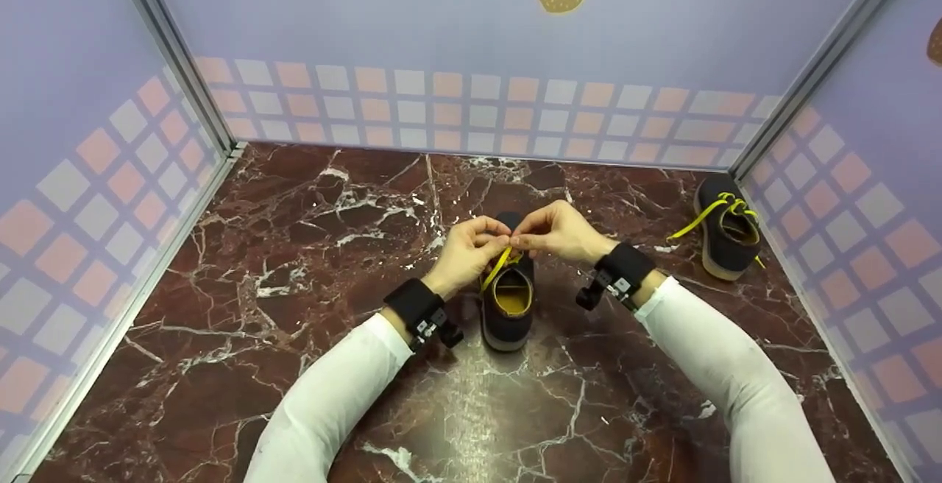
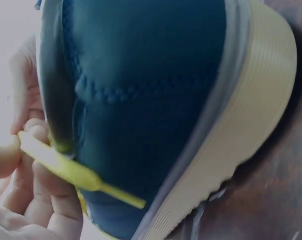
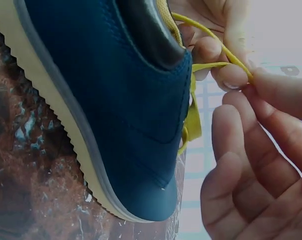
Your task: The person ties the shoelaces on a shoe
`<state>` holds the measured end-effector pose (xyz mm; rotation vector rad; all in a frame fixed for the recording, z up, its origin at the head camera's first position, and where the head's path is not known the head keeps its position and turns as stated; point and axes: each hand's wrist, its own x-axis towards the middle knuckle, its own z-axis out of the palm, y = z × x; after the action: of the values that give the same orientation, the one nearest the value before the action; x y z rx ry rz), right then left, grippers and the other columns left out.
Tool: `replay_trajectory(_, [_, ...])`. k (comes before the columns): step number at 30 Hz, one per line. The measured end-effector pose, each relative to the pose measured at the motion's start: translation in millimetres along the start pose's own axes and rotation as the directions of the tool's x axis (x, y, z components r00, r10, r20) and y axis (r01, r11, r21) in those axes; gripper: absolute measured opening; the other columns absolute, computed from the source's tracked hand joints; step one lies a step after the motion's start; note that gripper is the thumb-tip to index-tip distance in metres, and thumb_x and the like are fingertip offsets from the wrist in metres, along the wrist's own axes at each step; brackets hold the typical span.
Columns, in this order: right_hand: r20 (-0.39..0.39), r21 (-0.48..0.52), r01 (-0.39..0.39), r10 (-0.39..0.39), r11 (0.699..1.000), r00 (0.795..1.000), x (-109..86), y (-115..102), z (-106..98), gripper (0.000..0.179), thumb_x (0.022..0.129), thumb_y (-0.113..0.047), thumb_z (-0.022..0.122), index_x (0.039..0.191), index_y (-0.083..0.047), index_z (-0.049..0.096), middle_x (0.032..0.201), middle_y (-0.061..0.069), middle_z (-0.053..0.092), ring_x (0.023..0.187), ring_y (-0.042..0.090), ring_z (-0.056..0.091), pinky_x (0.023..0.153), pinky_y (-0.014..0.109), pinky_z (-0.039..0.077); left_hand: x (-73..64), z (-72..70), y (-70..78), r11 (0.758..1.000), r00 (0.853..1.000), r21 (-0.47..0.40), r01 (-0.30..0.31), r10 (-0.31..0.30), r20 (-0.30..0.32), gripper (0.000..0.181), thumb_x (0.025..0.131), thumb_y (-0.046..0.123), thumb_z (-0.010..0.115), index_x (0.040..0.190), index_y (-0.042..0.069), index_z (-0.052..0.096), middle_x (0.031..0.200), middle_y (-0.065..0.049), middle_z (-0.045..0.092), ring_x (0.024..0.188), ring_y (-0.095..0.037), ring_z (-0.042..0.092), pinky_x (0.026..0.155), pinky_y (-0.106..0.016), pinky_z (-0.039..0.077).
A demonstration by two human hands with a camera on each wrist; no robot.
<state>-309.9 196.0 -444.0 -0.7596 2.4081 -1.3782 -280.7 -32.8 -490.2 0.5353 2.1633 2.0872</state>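
A dark shoe (image 1: 506,332) with a yellow lining and pale ribbed sole stands on the floor, toe pointing away from me. Over its tongue my two hands meet. My left hand (image 1: 467,253) pinches the yellow shoelace (image 2: 60,162) between thumb and fingers, and the lace's tipped end hangs beside the shoe in the left wrist view. Fingertip to fingertip with it, my right hand (image 1: 565,233) pinches the lace too, its thumb and index finger (image 3: 278,90) on a taut strand in the right wrist view. The fingers partly hide the lacing.
A matching shoe (image 1: 725,251) with a tied yellow lace stands on the right, close to the side wall. Lilac panels with pink and white squares, such as the back wall (image 1: 471,41), enclose the dark red marbled floor (image 1: 221,365) on three sides.
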Motion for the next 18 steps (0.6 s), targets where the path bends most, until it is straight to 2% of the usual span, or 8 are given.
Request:
replay_trajectory(2, [-0.01,0.009,0.001,-0.001,1.0,1.0,0.0,0.4,0.6,0.016,0.101,-0.008,0.08,0.106,0.006,0.085,0.093,0.021,0.085,0.063,0.003,0.07,0.059,0.019,0.06,2.1,-6.1,2.4,0.982,0.999,0.184,-0.033,0.035,-0.008,0.017,0.107,0.009,0.073,0.118,-0.003,0.079,0.101,-0.016,0.087,0.07,-0.009,0.07,0.066,-0.024,0.054])
replay_trajectory(3, [-0.014,0.01,0.0,0.001,1.0,1.0,-0.1,0.7,0.8,0.015,0.101,-0.007,0.079,0.106,0.006,0.085,0.091,0.018,0.085,0.062,0.003,0.07,0.059,0.019,0.059,2.8,-9.1,4.0,0.956,0.998,0.291,-0.05,0.056,-0.015,0.018,0.106,0.011,0.073,0.118,-0.001,0.082,0.103,-0.014,0.087,0.072,-0.012,0.071,0.067,-0.026,0.055])
replay_trajectory(4, [-0.016,0.012,-0.003,0.004,1.0,1.0,-0.2,1.2,0.9,0.015,0.1,-0.006,0.078,0.105,0.006,0.085,0.09,0.015,0.085,0.062,0.002,0.069,0.058,0.019,0.059,3.6,-11.8,5.5,0.915,0.997,0.399,-0.058,0.073,-0.022,0.019,0.106,0.013,0.074,0.118,0.002,0.084,0.105,-0.013,0.087,0.075,-0.016,0.073,0.07,-0.029,0.056])
replay_trajectory(7, [-0.014,0.027,-0.018,0.018,0.999,1.0,-0.5,2.4,1.2,0.015,0.099,-0.005,0.077,0.105,0.007,0.085,0.089,0.01,0.085,0.061,0.002,0.069,0.058,0.018,0.059,5.0,-16.9,8.5,0.743,0.996,0.668,-0.039,0.082,-0.033,0.022,0.102,0.016,0.074,0.12,0.011,0.087,0.114,-0.008,0.088,0.091,-0.027,0.079,0.078,-0.041,0.06])
replay_trajectory(9, [-0.011,0.035,-0.026,0.027,0.999,1.0,-0.9,2.6,1.4,0.015,0.099,-0.005,0.077,0.105,0.006,0.085,0.09,0.009,0.086,0.061,0.002,0.068,0.058,0.017,0.058,5.5,-17.5,8.3,0.653,0.998,0.757,-0.022,0.061,-0.024,0.025,0.102,0.018,0.073,0.123,0.015,0.087,0.119,-0.008,0.087,0.102,-0.032,0.082,0.084,-0.05,0.063])
replay_trajectory(10, [-0.009,0.038,-0.027,0.027,0.999,1.0,-0.9,2.9,1.6,0.015,0.099,-0.005,0.077,0.105,0.007,0.085,0.09,0.01,0.086,0.062,0.002,0.068,0.058,0.017,0.058,5.8,-17.3,7.5,0.624,0.999,0.782,-0.017,0.047,-0.015,0.026,0.103,0.019,0.073,0.126,0.016,0.087,0.122,-0.008,0.087,0.108,-0.033,0.082,0.088,-0.052,0.064])
replay_trajectory(13, [-0.005,0.038,-0.021,0.022,0.999,1.0,-1.2,3.6,2.1,0.016,0.099,-0.006,0.078,0.106,0.007,0.084,0.091,0.013,0.086,0.062,0.002,0.068,0.058,0.017,0.058,5.9,-15.3,5.3,0.581,1.0,0.814,-0.024,0.02,0.015,0.027,0.104,0.022,0.075,0.129,0.018,0.086,0.128,-0.009,0.085,0.118,-0.034,0.08,0.097,-0.054,0.064])
replay_trajectory(18, [-0.002,0.039,-0.007,0.007,0.999,1.0,-1.8,3.4,1.6,0.016,0.099,-0.004,0.076,0.106,0.008,0.084,0.093,0.021,0.084,0.063,0.002,0.069,0.06,0.017,0.058,6.8,-12.5,2.2,0.555,0.998,0.829,-0.062,0.054,0.038,0.02,0.103,0.024,0.079,0.12,0.019,0.089,0.12,-0.008,0.085,0.114,-0.033,0.079,0.096,-0.054,0.064])
